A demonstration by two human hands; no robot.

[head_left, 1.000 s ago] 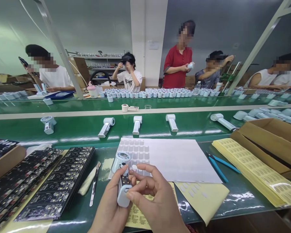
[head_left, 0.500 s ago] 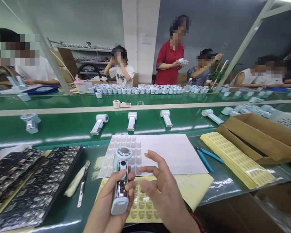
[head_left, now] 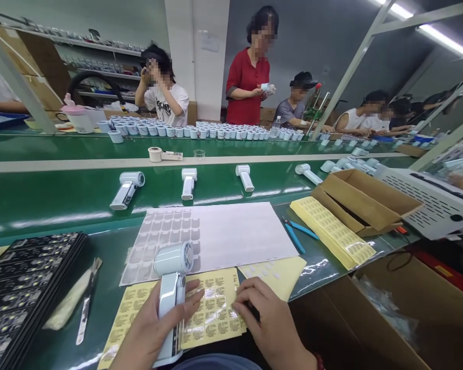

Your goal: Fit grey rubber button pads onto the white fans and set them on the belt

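My left hand (head_left: 154, 329) is wrapped round the handle of a pale blue hand-held fan (head_left: 170, 288), whose round head points away from me over the bench. My right hand (head_left: 266, 318) lies on a yellow sheet of small labels (head_left: 208, 313), fingertips pinched at a label near the sheet's right edge. Whether a label is lifted I cannot make out. A white backing sheet (head_left: 224, 231) with rows of clear stickers lies just beyond the fan head.
Black circuit-board panels (head_left: 23, 282) are stacked at left, with tweezers (head_left: 85, 308) beside them. Blue tweezers (head_left: 299, 234), a stack of yellow label sheets (head_left: 332, 231) and an open carton (head_left: 362, 200) lie right. Several fans (head_left: 189, 182) ride the green conveyor. People work across the line.
My left hand has lowered and turned the fan so its side faces up. My right hand dropped from the fan onto the yellow label sheet. The view swung right.
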